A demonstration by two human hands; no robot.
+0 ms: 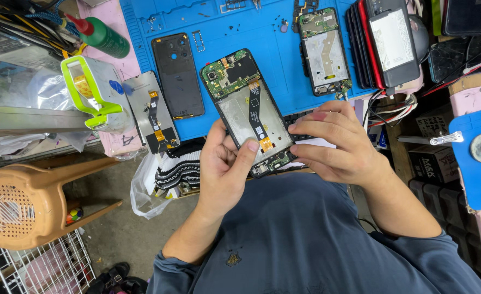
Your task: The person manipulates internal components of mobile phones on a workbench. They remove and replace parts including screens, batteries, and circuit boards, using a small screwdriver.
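Observation:
I hold an opened phone [246,103] with its back cover off, showing a green circuit board at the top, a metal plate and an orange-tipped flex cable. My left hand [224,169] grips its lower left edge, thumb pressed on the plate near the cable's lower end. My right hand [335,141] clasps the lower right edge, fingers curled over the side. The phone is tilted above the near edge of the blue work mat [284,65].
On the mat lie a black back cover [178,73] and another opened phone [323,50]. A screen panel [154,111] rests left of the mat beside a green-and-white tape dispenser [90,90] and a green bottle [103,35]. Stacked phones [387,43] stand at right. A tan stool [28,198] sits below left.

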